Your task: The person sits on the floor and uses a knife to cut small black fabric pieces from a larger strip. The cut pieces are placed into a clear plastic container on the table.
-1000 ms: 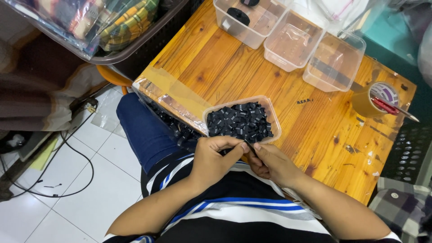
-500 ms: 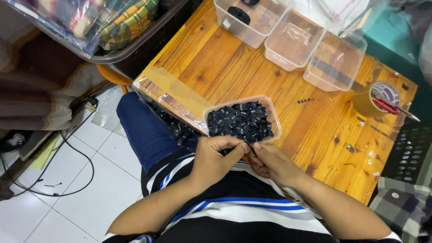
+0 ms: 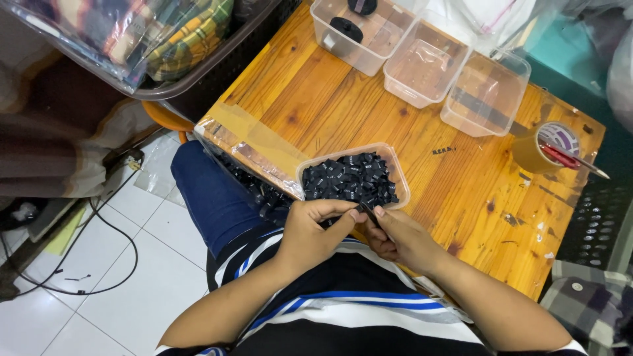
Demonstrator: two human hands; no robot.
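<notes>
Between the two hands, just in front of the clear tray (image 3: 395,173), sits a small black piece (image 3: 364,212), pinched at the near edge of the wooden table (image 3: 316,99). Left hand (image 3: 315,232) curls its fingers (image 3: 330,209) around toward the thumb, closed on one end of that piece; right hand (image 3: 399,236) has thumb and forefinger pressed together on the other end. What exactly the piece is cannot be made out, though it matches the heap of small black labels (image 3: 349,179) filling the tray. Beyond the tray, along the table's far edge, stand three empty-looking clear tubs (image 3: 428,66), one holding a dark round object. To the tray's right, a roll of brown tape (image 3: 544,148) carries red-handled scissors (image 3: 570,158) across its top. Left of the tray, clear plastic wrap (image 3: 254,148) is taped over the table corner.
</notes>
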